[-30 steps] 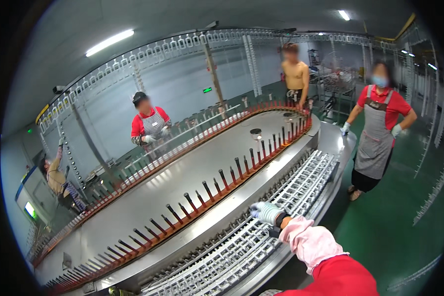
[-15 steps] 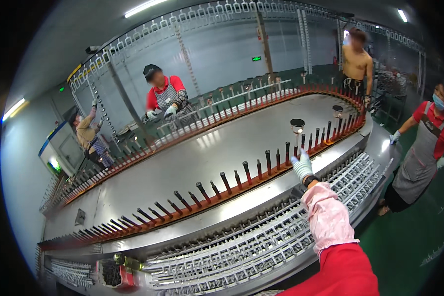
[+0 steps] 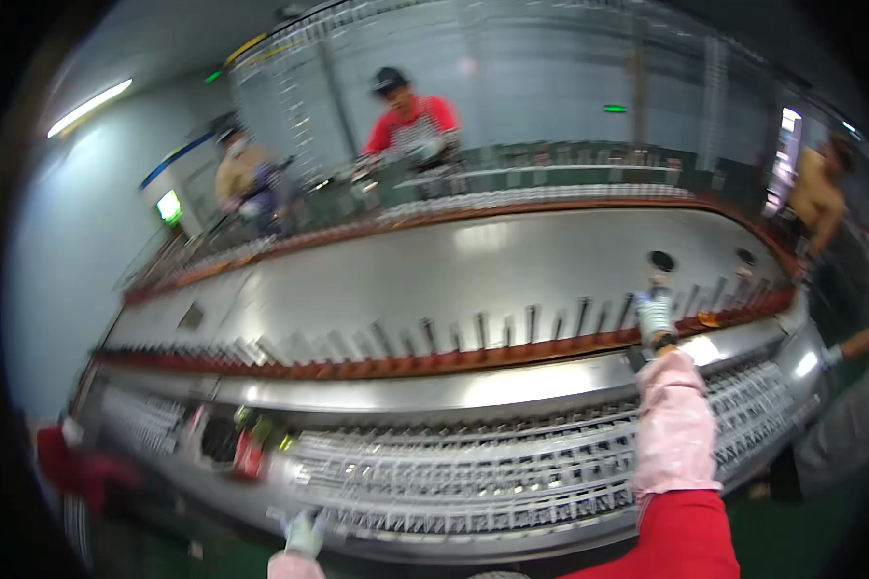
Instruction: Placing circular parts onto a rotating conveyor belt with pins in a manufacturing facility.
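Both my hands wear pale gloves, and the view is smeared by motion. My right hand (image 3: 655, 317) reaches out to the row of dark upright pegs (image 3: 481, 333) along the near side of the brown-red track. Right above its fingers stands a round black-topped piece (image 3: 660, 261) on a pale stem; whether the fingers grip the stem is unclear. My left hand (image 3: 304, 536) is low at the bottom edge, beside the front of the silver metal racks (image 3: 473, 473). Blur hides what its fingers do.
The track (image 3: 434, 365) loops around a steel table (image 3: 406, 280). A second black-topped piece (image 3: 745, 258) stands farther right. A box of dark parts (image 3: 220, 439) and a green bottle (image 3: 261, 425) sit left of the racks. Several co-workers stand around, one in red (image 3: 410, 125) across the table.
The view has swung, shifting the scene. My left hand has come into view at the bottom. My right hand remains by the pegs, now just below the black-topped piece.
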Demonstrator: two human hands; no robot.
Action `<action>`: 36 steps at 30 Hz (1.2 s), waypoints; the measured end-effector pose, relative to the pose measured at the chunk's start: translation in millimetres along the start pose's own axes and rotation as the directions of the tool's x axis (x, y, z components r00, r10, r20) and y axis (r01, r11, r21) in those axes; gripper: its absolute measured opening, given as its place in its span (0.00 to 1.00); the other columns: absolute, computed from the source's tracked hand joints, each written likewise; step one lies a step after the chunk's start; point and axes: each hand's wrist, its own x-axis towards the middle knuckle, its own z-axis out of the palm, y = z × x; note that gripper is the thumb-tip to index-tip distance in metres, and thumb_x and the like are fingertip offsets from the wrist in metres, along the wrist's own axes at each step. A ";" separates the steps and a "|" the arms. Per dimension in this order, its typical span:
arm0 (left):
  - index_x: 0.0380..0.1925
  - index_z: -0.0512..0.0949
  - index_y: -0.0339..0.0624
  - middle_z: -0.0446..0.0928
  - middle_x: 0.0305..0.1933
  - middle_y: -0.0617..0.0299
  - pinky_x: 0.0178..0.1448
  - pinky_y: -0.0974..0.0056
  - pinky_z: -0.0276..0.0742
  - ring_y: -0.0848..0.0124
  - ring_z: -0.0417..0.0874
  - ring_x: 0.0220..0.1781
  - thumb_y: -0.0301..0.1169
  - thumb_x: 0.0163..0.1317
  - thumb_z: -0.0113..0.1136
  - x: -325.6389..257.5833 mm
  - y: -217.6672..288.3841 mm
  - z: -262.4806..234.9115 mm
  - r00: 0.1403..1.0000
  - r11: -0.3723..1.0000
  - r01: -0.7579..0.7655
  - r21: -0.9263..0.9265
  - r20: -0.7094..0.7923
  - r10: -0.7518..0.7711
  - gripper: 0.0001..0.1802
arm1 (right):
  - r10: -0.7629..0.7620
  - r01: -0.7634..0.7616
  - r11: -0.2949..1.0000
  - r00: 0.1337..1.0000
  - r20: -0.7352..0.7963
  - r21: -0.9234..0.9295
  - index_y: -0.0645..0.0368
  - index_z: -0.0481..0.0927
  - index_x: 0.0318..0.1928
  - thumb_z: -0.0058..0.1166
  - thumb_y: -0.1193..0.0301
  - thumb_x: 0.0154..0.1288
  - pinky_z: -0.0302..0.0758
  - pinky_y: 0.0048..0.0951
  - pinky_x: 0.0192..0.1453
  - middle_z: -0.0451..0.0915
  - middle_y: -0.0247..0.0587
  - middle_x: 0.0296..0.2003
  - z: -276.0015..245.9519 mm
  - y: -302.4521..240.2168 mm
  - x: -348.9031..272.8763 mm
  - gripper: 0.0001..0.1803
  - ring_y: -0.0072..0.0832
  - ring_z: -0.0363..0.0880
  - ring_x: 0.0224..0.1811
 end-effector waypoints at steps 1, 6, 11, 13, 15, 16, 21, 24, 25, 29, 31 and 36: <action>0.51 0.76 0.50 0.75 0.55 0.53 0.71 0.46 0.43 0.55 0.68 0.63 0.53 0.60 0.51 -5.7 -5.1 9.3 0.997 1.000 -0.013 -0.025 -0.076 0.011 0.26 | 0.072 -0.052 0.995 0.961 0.267 -0.081 0.61 0.69 0.56 0.50 0.68 0.60 0.73 0.40 0.42 0.75 0.51 0.35 -6.4 -3.5 7.5 0.23 0.45 0.76 0.39; 0.50 0.77 0.53 0.77 0.52 0.57 0.72 0.46 0.40 0.59 0.72 0.59 0.46 0.63 0.49 1.5 -17.2 20.2 0.972 0.986 -0.135 0.093 -0.180 0.150 0.19 | 0.386 -0.463 0.831 0.879 0.280 0.308 0.56 0.81 0.34 0.53 0.56 0.63 0.58 0.28 0.16 0.70 0.29 0.12 -25.8 -11.4 15.3 0.16 0.20 0.61 0.11; 0.48 0.78 0.59 0.79 0.50 0.60 0.72 0.47 0.38 0.64 0.72 0.60 0.50 0.61 0.50 3.6 6.9 -6.9 0.994 0.993 -0.106 0.048 -0.030 0.108 0.19 | 0.190 -0.387 0.721 0.908 0.374 0.575 0.52 0.77 0.48 0.55 0.62 0.63 0.65 0.19 0.19 0.80 0.31 0.34 -70.7 -110.8 36.6 0.15 0.15 0.70 0.19; 0.48 0.79 0.59 0.79 0.49 0.59 0.72 0.47 0.38 0.64 0.73 0.59 0.50 0.61 0.50 10.8 12.5 2.1 0.985 0.985 -0.170 0.035 -0.004 0.171 0.19 | 0.064 -0.415 0.634 0.869 0.490 0.653 0.53 0.77 0.49 0.54 0.62 0.65 0.68 0.17 0.23 0.79 0.32 0.34 -87.4 -144.3 20.9 0.15 0.16 0.72 0.22; 0.47 0.79 0.56 0.80 0.45 0.55 0.72 0.47 0.41 0.60 0.76 0.55 0.50 0.64 0.47 11.1 12.9 -2.6 0.968 0.967 -0.249 0.056 0.000 0.249 0.20 | -0.048 -0.368 0.642 0.856 0.514 0.673 0.54 0.76 0.49 0.53 0.63 0.65 0.71 0.19 0.26 0.79 0.32 0.35 -87.1 -207.8 -38.9 0.15 0.17 0.73 0.23; 0.47 0.79 0.56 0.80 0.45 0.55 0.72 0.47 0.41 0.60 0.76 0.55 0.50 0.64 0.47 26.8 41.5 -1.1 0.937 0.936 -0.350 0.025 0.000 0.350 0.20 | -0.383 0.155 0.840 0.848 0.366 0.519 0.54 0.76 0.49 0.53 0.64 0.65 0.70 0.18 0.26 0.79 0.34 0.36 -70.5 -116.2 -28.8 0.14 0.18 0.74 0.25; 0.46 0.79 0.56 0.81 0.42 0.54 0.68 0.50 0.50 0.56 0.78 0.50 0.49 0.62 0.50 31.5 -3.3 8.9 0.896 0.895 -0.443 -0.046 -0.005 0.444 0.18 | -0.441 -0.797 0.148 0.476 0.761 0.585 0.69 0.73 0.48 0.36 0.54 0.70 0.78 0.30 0.43 0.79 0.43 0.39 -74.1 -364.3 -281.7 0.27 0.30 0.79 0.37; 0.45 0.79 0.56 0.81 0.42 0.54 0.61 0.53 0.62 0.53 0.78 0.48 0.47 0.61 0.52 45.3 4.6 8.7 0.834 0.831 -0.552 -0.067 -0.048 0.550 0.17 | -0.592 -0.397 0.568 0.411 0.693 0.721 0.58 0.76 0.45 0.45 0.73 0.66 0.75 0.27 0.42 0.80 0.37 0.38 -87.3 -417.5 -371.9 0.10 0.27 0.77 0.36; 0.45 0.79 0.57 0.81 0.41 0.54 0.58 0.52 0.64 0.52 0.78 0.48 0.46 0.61 0.52 49.9 15.0 6.7 0.826 0.821 -0.564 -0.091 -0.029 0.564 0.16 | -0.539 -0.501 0.548 0.400 0.741 0.670 0.58 0.75 0.47 0.47 0.74 0.64 0.75 0.30 0.44 0.80 0.39 0.39 -85.6 -418.0 -396.3 0.12 0.30 0.77 0.38; 0.42 0.80 0.58 0.81 0.40 0.54 0.53 0.52 0.68 0.53 0.78 0.48 0.46 0.60 0.53 71.3 13.8 13.7 0.809 0.803 -0.578 -0.145 0.034 0.587 0.14 | -0.377 -0.577 0.568 0.451 0.809 0.587 0.56 0.76 0.49 0.50 0.71 0.61 0.76 0.33 0.45 0.81 0.42 0.39 -61.3 -455.2 -441.8 0.15 0.34 0.78 0.38; 0.40 0.79 0.55 0.81 0.40 0.54 0.51 0.52 0.69 0.54 0.79 0.46 0.47 0.60 0.53 67.1 58.1 2.9 0.796 0.801 -0.596 -0.050 0.092 0.598 0.15 | -0.395 -0.231 0.704 0.658 0.641 0.671 0.58 0.78 0.46 0.53 0.68 0.57 0.77 0.39 0.40 0.81 0.48 0.34 -25.4 -411.1 -453.7 0.16 0.43 0.79 0.34; 0.42 0.78 0.57 0.80 0.39 0.54 0.48 0.50 0.68 0.53 0.79 0.43 0.47 0.58 0.55 103.6 2.4 46.8 0.752 0.753 -0.656 -0.050 -0.122 0.647 0.15 | -0.341 -0.136 0.843 0.614 0.712 0.521 0.55 0.77 0.42 0.45 0.62 0.66 0.74 0.37 0.34 0.80 0.48 0.28 -25.1 -456.9 -469.0 0.12 0.38 0.78 0.28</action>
